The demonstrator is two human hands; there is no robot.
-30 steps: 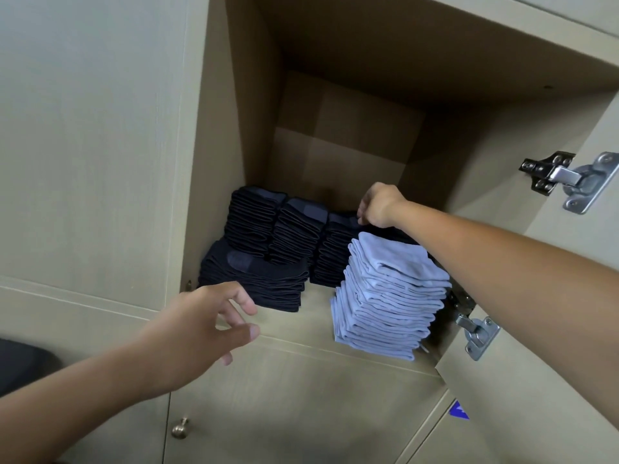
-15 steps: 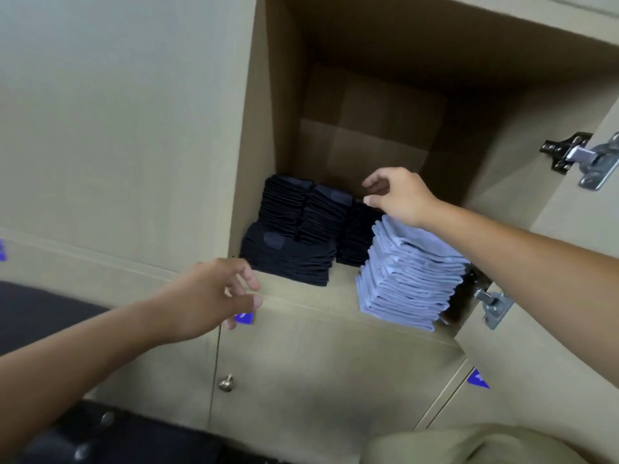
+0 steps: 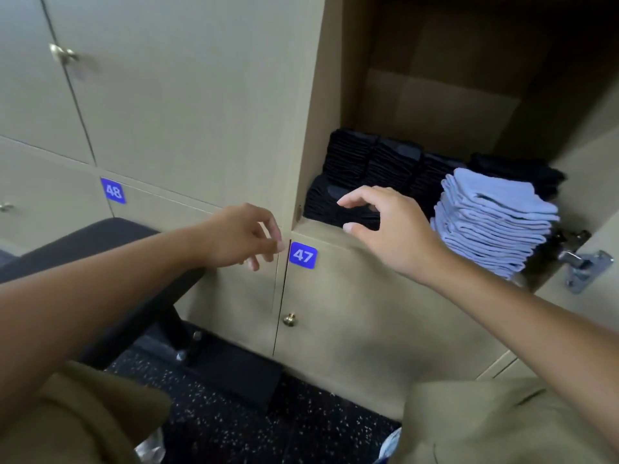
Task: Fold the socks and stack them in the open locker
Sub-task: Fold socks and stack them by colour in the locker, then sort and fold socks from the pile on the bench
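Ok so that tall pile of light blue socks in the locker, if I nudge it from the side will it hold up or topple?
The light blue sock stack is tall and narrow and already leans a little, so it would likely shear or tip. The soft folded layers will probably slide over each other. It sits near the shelf's front edge, so socks could spill out.

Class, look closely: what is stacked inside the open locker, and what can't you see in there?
Inside the open locker stand several stacks of folded black socks and, at front right, one stack of light blue socks. The blue stack hides part of the black stack behind it.
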